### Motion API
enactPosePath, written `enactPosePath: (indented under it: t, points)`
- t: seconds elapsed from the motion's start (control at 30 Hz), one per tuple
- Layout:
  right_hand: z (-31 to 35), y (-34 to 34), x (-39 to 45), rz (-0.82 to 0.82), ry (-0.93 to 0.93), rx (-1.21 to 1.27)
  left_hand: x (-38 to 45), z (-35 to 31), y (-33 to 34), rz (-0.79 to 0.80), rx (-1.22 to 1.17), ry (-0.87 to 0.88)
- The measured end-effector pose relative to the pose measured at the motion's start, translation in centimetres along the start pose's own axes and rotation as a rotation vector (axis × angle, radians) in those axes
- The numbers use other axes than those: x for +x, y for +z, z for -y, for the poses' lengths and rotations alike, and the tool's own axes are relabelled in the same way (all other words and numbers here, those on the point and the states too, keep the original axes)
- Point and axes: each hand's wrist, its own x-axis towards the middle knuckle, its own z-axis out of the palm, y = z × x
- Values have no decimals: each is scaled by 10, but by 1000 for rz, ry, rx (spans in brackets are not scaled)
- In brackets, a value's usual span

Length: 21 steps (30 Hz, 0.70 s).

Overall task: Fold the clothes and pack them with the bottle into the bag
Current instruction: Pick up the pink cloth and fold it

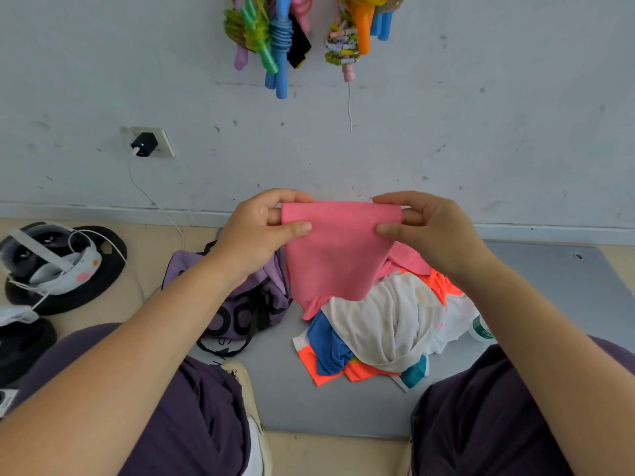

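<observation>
A pink garment (338, 250) hangs in the air above the clothes pile. My left hand (263, 231) pinches its upper left corner and my right hand (431, 228) pinches its upper right corner. Under it lies a heap of clothes (381, 324), white, blue and orange, on a grey mat (536, 290). A purple bag (240, 304) with black straps lies to the left of the heap. The bottle (479, 329), with a green label, peeks out at the heap's right edge, mostly hidden.
A headset with white cables (51, 266) rests on black discs at the left. A charger (144, 145) is plugged into the wall socket. Colourful skipping ropes (275, 39) hang on the wall above. My knees frame the mat on both sides.
</observation>
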Motion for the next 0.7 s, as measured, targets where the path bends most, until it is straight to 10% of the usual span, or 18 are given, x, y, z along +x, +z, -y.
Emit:
enactPosePath:
  t: [0.7]
  points:
    - [72,-26,-55,-61,-178,-270,-54,-86,-3,-108,209,94]
